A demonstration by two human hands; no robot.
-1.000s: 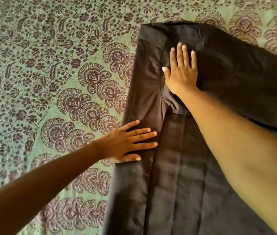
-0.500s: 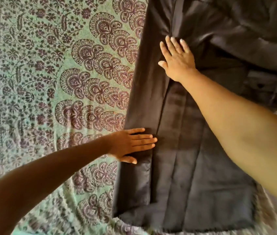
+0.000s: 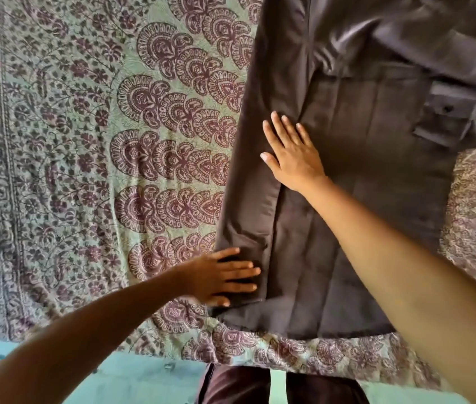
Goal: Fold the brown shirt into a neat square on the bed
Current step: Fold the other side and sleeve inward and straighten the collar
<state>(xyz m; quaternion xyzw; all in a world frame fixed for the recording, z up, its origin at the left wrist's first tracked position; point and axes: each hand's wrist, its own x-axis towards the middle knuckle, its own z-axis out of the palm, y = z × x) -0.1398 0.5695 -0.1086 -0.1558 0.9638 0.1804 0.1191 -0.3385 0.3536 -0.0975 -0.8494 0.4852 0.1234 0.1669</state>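
Note:
The brown shirt [image 3: 362, 176] lies flat on the bed, its left side folded inward as a long narrow panel. A sleeve with a buttoned cuff [image 3: 449, 112] is folded across at the upper right. My left hand [image 3: 222, 277] rests flat, fingers apart, on the lower end of the folded panel near the hem. My right hand [image 3: 292, 153] presses flat on the fold's inner edge, higher up. Neither hand grips any cloth.
The bedspread [image 3: 85, 170] is green with a dark maroon floral and paisley print. The bed's near edge [image 3: 231, 354] runs just below the shirt's hem. Beyond it are a turquoise floor [image 3: 132, 380] and my legs in dark trousers [image 3: 236, 386].
Both hands have slid down the folded panel toward the hem, staying flat on the cloth. The view has shifted toward the near bed edge, now showing the hem and floor.

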